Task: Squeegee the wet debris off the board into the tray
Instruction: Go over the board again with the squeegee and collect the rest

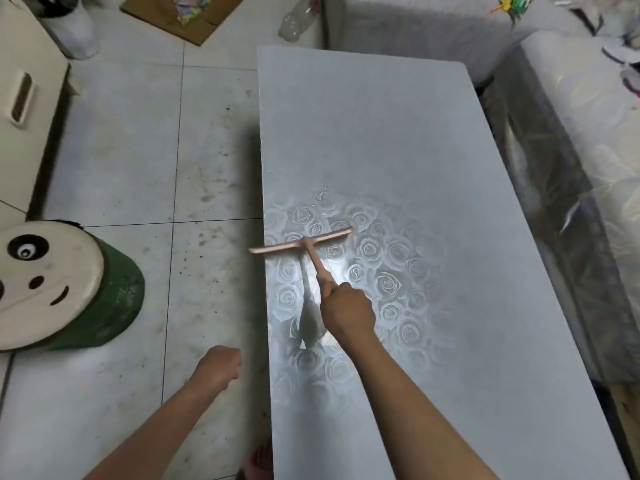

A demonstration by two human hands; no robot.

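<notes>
A long pale grey board runs from near me to the far side. Its near half is wet and reflects a rose pattern. My right hand grips the handle of a pink squeegee. Its blade lies across the board's left edge, with the left tip overhanging the floor. A few water drops sit just beyond the blade. My left hand is a closed fist over the floor, left of the board, holding nothing. No tray is in view.
White floor tiles with dark specks lie left of the board. A panda-faced stool with a green base stands at the left. A cardboard box and a plastic bottle sit at the back. Patterned cloth is at the right.
</notes>
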